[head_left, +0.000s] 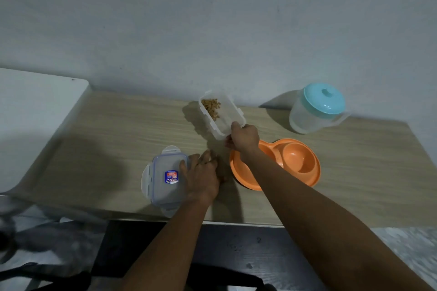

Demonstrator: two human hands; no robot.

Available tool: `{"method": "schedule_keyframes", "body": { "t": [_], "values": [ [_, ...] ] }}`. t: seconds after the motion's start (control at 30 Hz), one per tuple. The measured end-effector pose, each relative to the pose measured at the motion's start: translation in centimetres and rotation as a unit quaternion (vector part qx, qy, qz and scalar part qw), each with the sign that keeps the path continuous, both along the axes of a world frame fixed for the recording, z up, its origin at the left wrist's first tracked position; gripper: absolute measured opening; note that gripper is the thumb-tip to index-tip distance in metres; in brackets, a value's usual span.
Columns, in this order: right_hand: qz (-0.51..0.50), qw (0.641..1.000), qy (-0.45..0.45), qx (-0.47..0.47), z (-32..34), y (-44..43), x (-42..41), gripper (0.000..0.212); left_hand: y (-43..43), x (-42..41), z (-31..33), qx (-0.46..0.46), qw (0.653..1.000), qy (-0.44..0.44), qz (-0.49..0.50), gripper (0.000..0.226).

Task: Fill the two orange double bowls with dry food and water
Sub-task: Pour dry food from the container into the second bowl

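Note:
My right hand [243, 136] grips the near end of a clear rectangular food container [225, 116], which holds brown dry food [211, 106] gathered at its far end. The container is tilted, above the table behind the orange double bowl [295, 160]. Only one orange double bowl shows; its right hollow looks empty and my right forearm hides much of its left hollow. My left hand [203, 172] rests on the right edge of the container's clear lid [163, 177], which lies flat with a blue-and-red label. A clear water jug [314, 111] with a turquoise lid stands at the back right.
The wooden table [106, 139] stands against a pale wall. A white surface [30, 111] adjoins its left side. A dark chair or stool [212, 250] sits below the table's front edge.

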State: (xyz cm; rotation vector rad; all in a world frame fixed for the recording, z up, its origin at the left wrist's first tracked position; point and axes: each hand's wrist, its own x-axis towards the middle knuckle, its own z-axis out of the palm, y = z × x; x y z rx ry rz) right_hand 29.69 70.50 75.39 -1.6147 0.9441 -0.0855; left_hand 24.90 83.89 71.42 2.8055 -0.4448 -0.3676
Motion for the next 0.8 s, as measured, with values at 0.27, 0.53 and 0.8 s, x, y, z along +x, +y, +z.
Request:
{"method": "schedule_keyframes", "body": {
  "t": [0.27,0.53,0.8],
  "values": [
    [-0.065,0.997,-0.016,0.023,2.8,-5.3,-6.7,0.019,-1.2,-0.8,-0.6,-0.019,0.998,0.009,0.061,0.046],
    [-0.125,0.981,-0.093,0.113,2.6,-10.1,-13.9,0.023,-5.2,-2.2,1.7,-0.14,0.98,0.039,0.136,0.062],
    [-0.14,0.983,-0.1,0.059,3.1,-12.0,-17.6,0.056,-6.6,-1.4,1.8,-0.339,0.886,0.195,0.25,0.021]
  ]
}}
